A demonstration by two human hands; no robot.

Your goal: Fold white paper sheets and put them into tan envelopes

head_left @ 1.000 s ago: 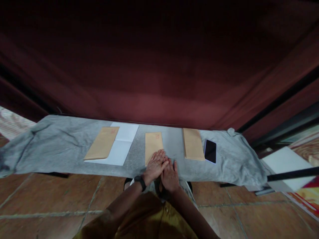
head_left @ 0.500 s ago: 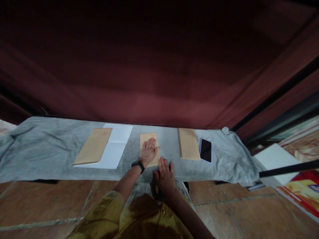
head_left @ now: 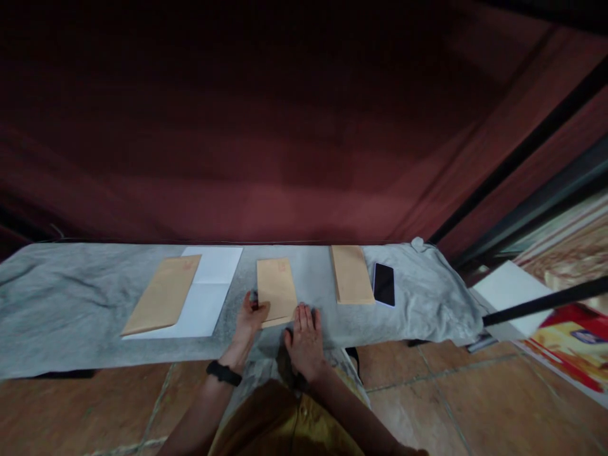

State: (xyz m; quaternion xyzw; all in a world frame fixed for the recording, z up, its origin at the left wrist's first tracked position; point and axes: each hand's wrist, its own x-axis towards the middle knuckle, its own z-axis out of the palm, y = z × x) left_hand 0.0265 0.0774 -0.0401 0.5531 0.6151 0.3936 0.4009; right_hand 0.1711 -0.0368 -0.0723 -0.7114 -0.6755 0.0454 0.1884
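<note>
A brown paper envelope (head_left: 276,285) with a small reddish print at its top right lies flat on the grey cloth in front of me. Its lower edge shows a second layer, like a flap, sticking out a little. At its lower left edge is my left hand (head_left: 249,320), thumb over the paper and fingers curled at the side, closed on that edge. My right hand (head_left: 306,339) rests flat by the lower right corner, fingers stretched out and fingertips close to the envelope's edge. It holds nothing.
Leftward, another brown envelope (head_left: 164,294) overlaps a creased white sheet (head_left: 216,288). To the right lie a stack of brown envelopes (head_left: 352,275) and a phone (head_left: 384,285). The grey cloth (head_left: 427,304) covers a narrow surface against a dark red panel (head_left: 285,202).
My left hand has slid off the envelope's middle down to its lower left edge and closed there. My right hand stays by the lower right corner. The view has shifted slightly.
</note>
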